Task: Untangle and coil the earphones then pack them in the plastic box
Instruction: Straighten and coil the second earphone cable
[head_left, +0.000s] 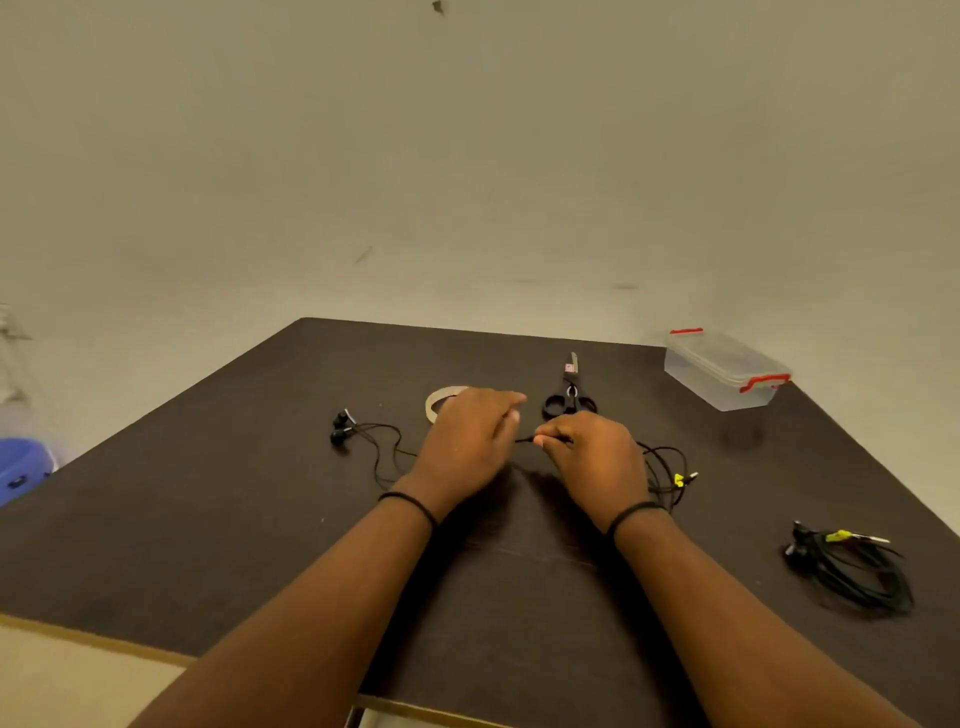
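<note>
While the plastic box (723, 370) stands shut, well beyond my right hand (592, 457), I note the earphones (363, 441) lie strung across the table (208, 519) under both hands. They should handle light, limp and snag-prone; best taken along the thin cord, not the buds. Right fingers pinch the cord; my left hand (467, 441) rests over it, fingers relaxed, grip not visible. A second coiled set (852, 566) lies right. The scissors (570, 395) carry a red label, unreadable.
</note>
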